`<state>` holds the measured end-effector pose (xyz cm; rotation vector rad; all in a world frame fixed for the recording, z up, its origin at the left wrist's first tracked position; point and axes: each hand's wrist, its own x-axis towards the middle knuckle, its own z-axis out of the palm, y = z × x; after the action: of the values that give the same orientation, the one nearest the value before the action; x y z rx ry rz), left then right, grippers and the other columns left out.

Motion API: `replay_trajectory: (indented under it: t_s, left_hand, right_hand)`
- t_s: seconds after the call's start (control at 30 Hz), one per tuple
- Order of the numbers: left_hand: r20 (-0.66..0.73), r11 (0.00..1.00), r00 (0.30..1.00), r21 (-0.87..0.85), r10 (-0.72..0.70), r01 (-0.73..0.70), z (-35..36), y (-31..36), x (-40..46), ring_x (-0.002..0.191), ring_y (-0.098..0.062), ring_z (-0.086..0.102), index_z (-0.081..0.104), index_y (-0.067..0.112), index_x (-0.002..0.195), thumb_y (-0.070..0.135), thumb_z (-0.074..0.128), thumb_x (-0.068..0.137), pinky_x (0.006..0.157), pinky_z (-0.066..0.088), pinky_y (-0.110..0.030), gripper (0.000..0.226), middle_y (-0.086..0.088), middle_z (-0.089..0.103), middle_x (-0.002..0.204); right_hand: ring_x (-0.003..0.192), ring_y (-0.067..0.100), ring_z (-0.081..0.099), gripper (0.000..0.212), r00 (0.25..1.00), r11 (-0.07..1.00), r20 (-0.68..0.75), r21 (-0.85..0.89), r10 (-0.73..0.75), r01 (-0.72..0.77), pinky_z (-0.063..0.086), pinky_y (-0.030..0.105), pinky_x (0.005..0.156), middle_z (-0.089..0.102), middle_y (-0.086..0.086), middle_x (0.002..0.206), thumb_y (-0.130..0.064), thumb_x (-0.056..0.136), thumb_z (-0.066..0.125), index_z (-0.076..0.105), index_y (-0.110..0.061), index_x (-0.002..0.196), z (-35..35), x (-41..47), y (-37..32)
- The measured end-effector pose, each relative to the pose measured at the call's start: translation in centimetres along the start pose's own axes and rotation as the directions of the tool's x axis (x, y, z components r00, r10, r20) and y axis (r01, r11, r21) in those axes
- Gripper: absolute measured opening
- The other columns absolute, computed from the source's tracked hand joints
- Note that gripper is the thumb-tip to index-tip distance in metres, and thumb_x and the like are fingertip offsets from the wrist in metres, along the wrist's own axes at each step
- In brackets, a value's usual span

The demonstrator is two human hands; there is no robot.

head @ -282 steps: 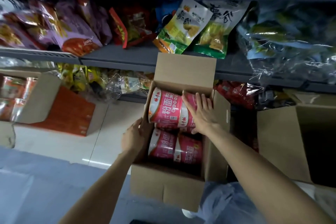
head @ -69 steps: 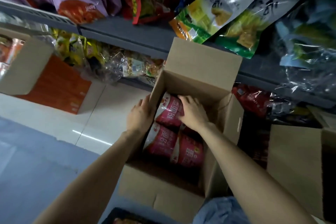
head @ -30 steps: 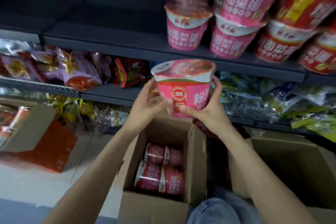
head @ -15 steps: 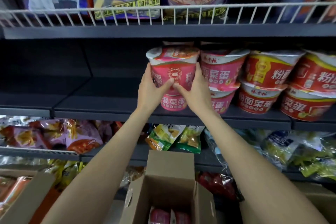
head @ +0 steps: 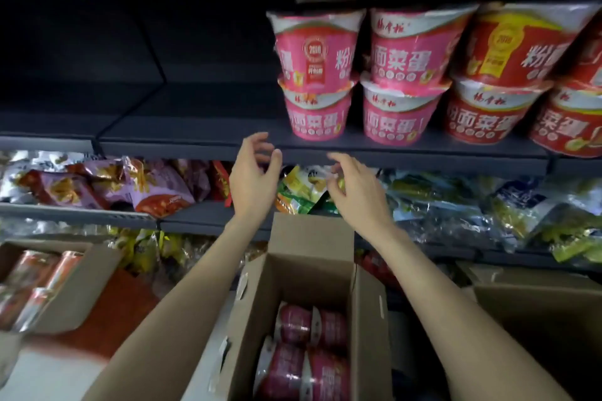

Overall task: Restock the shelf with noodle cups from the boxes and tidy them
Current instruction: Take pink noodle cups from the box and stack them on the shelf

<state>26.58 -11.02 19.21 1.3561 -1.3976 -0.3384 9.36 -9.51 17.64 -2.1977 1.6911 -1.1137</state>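
Left hand (head: 252, 172) and right hand (head: 356, 187) are hovering empty, fingers loosely apart, below the stacked pink paper noodle cup (head: 316, 49), presumably to allow reaching into the brown cardboard box (head: 312, 273).

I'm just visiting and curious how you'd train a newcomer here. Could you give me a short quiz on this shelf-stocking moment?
1. True or false: the left hand and right hand both hold a noodle cup.
2. The leftmost stack of pink cups on the shelf is how many cups high? A) one B) two C) three
3. What lies in the open box below the hands?

Key
1. False: both hands are open and hold nothing, just below the shelf edge.
2. B: one pink cup stands on another.
3. Pink noodle cups, lying on their sides.
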Motion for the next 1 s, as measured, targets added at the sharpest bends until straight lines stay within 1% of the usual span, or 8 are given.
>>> replay_trajectory:
  t_s: [0.13,0.23,0.37,0.47,0.57,0.67,0.9,1.0]
  left_hand:
    - [0.046,0.981,0.983,0.094,-0.176,0.171,-2.1,-7.7,-8.3,0.077,0.005,0.057,0.058,0.018,0.108,0.020,0.059,0.091,0.068,0.044,-0.010,0.017,0.014,0.061,0.084]
    - [0.140,0.916,0.931,0.274,-0.338,0.291,-2.7,-14.0,-13.5,0.087,-0.008,0.062,0.058,0.022,0.111,0.027,0.063,0.088,0.077,0.050,-0.031,0.024,0.009,0.065,0.094]
    - [0.269,0.678,0.712,0.630,-0.648,0.379,-1.8,-20.2,-17.7,0.114,-0.027,0.055,0.047,0.019,0.131,0.051,0.061,0.084,0.090,0.045,-0.039,0.059,-0.005,0.057,0.126]
    - [0.273,0.549,0.587,0.753,-0.762,0.362,-0.3,-22.1,-19.8,0.114,-0.035,0.053,0.042,0.012,0.135,0.048,0.061,0.086,0.088,0.043,-0.038,0.063,-0.015,0.055,0.127]
    - [0.225,0.524,0.613,0.769,-0.757,0.366,0.8,-23.1,-21.1,0.104,-0.036,0.060,0.051,0.010,0.128,0.031,0.055,0.092,0.079,0.045,-0.036,0.042,-0.018,0.063,0.116]
    - [0.192,0.558,0.690,0.749,-0.698,0.356,0.4,-23.9,-22.2,0.092,-0.037,0.063,0.062,0.007,0.110,0.024,0.049,0.096,0.073,0.047,-0.037,0.025,-0.020,0.068,0.103]
    - [0.064,0.564,0.729,0.681,-0.681,0.467,-4.2,-25.4,-23.5,0.084,-0.040,0.064,0.062,0.002,0.098,0.023,0.049,0.097,0.068,0.049,-0.041,0.025,-0.024,0.067,0.091]
    - [-0.025,0.494,0.704,0.695,-0.710,0.523,-5.5,-26.0,-22.1,0.092,-0.041,0.062,0.062,-0.001,0.103,0.022,0.047,0.098,0.071,0.043,-0.037,0.028,-0.025,0.065,0.098]
  right_hand:
    - [0.103,0.018,0.059,0.031,0.927,0.976,0.314,0.017,0.203,-0.219,0.043,0.027,0.077,0.061,0.001,0.111,-0.024,0.093,0.056,0.057,-0.015,0.123,4.7,-7.9,4.3]
    - [0.108,0.020,0.056,0.034,0.843,0.945,0.430,-0.102,0.323,-0.310,0.045,0.031,0.084,0.059,0.002,0.121,-0.030,0.093,0.056,0.055,-0.018,0.124,8.3,-13.1,7.5]
    - [0.125,0.027,0.042,0.046,0.760,0.897,0.478,-0.226,0.441,-0.379,0.045,0.037,0.094,0.043,0.008,0.138,-0.031,0.095,0.054,0.042,-0.017,0.137,11.6,-17.5,9.8]
    - [0.128,0.034,0.038,0.066,0.705,0.835,0.453,-0.367,0.546,-0.411,0.044,0.042,0.097,0.032,0.015,0.144,-0.037,0.092,0.057,0.024,-0.022,0.147,13.0,-19.6,10.9]
    - [0.120,0.036,0.050,0.080,0.625,0.814,0.522,-0.350,0.580,-0.463,0.050,0.043,0.092,0.030,0.017,0.148,-0.032,0.090,0.062,0.009,-0.027,0.150,14.5,-21.4,12.1]
    - [0.105,0.029,0.060,0.077,0.605,0.810,0.550,-0.283,0.575,-0.513,0.054,0.038,0.082,0.041,0.012,0.142,-0.009,0.092,0.055,0.011,-0.031,0.151,15.0,-22.3,11.9]
    - [0.096,0.023,0.062,0.072,0.685,0.881,0.607,-0.053,0.403,-0.471,0.048,0.026,0.072,0.032,0.006,0.151,-0.002,0.092,0.051,0.020,-0.033,0.149,17.7,-21.3,9.8]
    - [0.111,0.023,0.058,0.067,0.714,0.912,0.627,0.016,0.310,-0.410,0.050,0.031,0.087,0.029,0.007,0.154,-0.009,0.093,0.057,0.024,-0.027,0.149,19.1,-20.2,8.7]
